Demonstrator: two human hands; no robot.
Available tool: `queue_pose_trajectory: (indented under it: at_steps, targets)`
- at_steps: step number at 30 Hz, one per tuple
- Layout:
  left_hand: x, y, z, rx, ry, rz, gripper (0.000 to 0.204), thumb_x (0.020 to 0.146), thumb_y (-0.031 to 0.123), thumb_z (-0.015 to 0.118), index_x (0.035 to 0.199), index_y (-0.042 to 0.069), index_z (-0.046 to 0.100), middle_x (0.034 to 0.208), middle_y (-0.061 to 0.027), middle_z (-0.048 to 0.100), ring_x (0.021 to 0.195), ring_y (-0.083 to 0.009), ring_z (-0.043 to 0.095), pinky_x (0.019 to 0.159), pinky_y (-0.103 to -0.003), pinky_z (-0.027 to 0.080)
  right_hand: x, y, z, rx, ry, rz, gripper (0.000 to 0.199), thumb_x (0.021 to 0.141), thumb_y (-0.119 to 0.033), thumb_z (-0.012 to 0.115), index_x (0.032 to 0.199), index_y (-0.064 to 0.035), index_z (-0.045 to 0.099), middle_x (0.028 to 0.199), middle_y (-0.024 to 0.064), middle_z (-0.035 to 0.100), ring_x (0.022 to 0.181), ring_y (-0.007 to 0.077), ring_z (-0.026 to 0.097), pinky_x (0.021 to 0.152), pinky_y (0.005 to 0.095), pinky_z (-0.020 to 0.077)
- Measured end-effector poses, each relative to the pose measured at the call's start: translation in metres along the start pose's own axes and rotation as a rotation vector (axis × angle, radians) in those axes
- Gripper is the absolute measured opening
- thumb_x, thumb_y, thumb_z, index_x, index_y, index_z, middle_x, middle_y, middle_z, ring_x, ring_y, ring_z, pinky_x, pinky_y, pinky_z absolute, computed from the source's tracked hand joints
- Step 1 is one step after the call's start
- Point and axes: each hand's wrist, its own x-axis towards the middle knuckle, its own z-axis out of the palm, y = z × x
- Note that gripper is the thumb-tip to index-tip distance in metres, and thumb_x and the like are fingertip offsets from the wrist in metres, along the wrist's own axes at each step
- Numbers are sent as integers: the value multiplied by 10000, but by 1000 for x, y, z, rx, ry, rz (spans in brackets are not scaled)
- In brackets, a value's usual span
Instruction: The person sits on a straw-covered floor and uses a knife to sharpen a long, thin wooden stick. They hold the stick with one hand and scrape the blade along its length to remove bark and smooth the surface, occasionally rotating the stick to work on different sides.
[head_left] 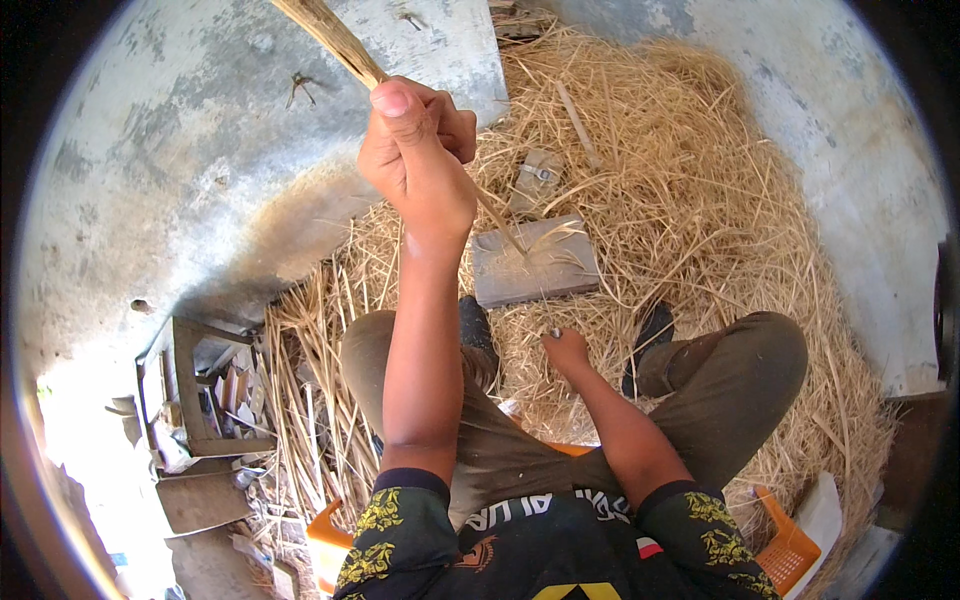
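My left hand [420, 160] is raised at upper middle, its fingers closed round a long pale stick [332, 38] that looks like split bamboo or cane. The stick runs up past the top edge. A thinner length slants down from behind the hand toward a grey wooden board [530, 278]. Low between my knees, my right hand [566, 352] is closed. A small dark, shiny bit shows at its fingertips, too small to name. The board lies on straw-like shavings just beyond my feet, with a few loose strips on it.
Pale shavings [700, 150] cover the floor. Beyond the board lies a small brownish block [538, 178]. Long sticks [310, 400] are piled at left beside a wooden frame [190, 385] holding scraps. Grey walls [200, 130] rise around. An orange chair [790, 550] is under me.
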Motion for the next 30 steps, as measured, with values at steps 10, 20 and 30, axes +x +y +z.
queue_pose_trajectory:
  at_steps: [10, 20, 30]
  targets:
    - [11, -9, -16, -99, 87, 23, 519, 1044, 486, 427, 757, 54, 424, 555, 16, 321, 439, -61, 300, 400, -235, 245, -35, -94, -31, 304, 301, -347, 325, 826, -262, 663, 737, 47, 619, 575, 152, 588, 523, 261, 561, 554, 422, 444]
    - [9, -4, -14, 18, 41, 46, 579, 1008, 600, 396, 758, 78, 368, 568, 18, 283, 459, -76, 260, 408, -259, 208, -4, -2, -8, -80, 293, -172, 346, 833, -293, 657, 757, 44, 640, 629, 169, 604, 584, 315, 592, 607, 466, 456]
    - [11, -8, -15, -19, 44, 62, 537, 1030, 528, 411, 746, 72, 397, 570, 20, 316, 455, -59, 289, 399, -243, 232, -4, -32, -16, 63, 221, -88, 364, 816, -317, 678, 815, 47, 682, 722, 220, 673, 692, 393, 670, 673, 474, 500]
